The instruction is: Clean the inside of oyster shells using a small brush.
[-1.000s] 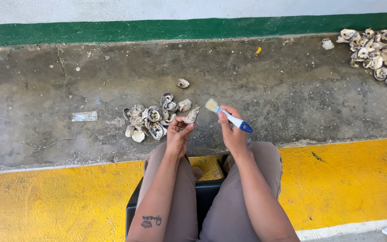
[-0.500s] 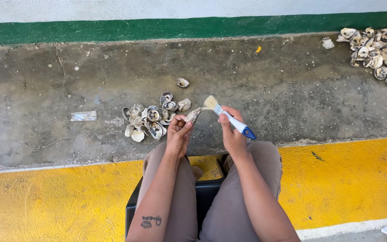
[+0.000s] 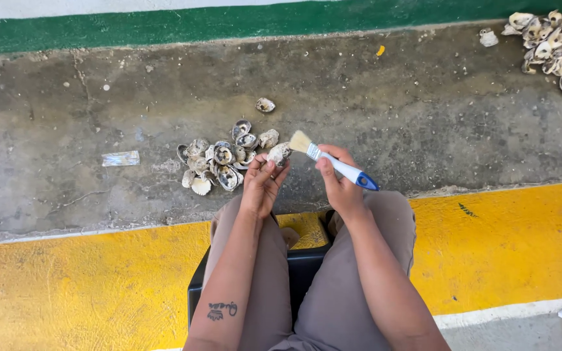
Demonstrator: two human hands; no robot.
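I am seeing bare concrete floor [image 3: 391,117] lying open right of my hands [image 3: 263,185]; the shell pile [image 3: 219,159] is crowding the left, another heap [image 3: 557,42] sitting far right.

Both forearms are bare, with no sleeves in view. The left hand [image 3: 263,185] and right hand [image 3: 341,185] wear no gloves, rings or watch. A small dark tattoo [image 3: 222,310] sits on the left forearm (a few curled strokes over a fan-like shape; too small to make out further). The legs are covered by greyish-brown trousers [image 3: 339,286], plain and loosely creased.
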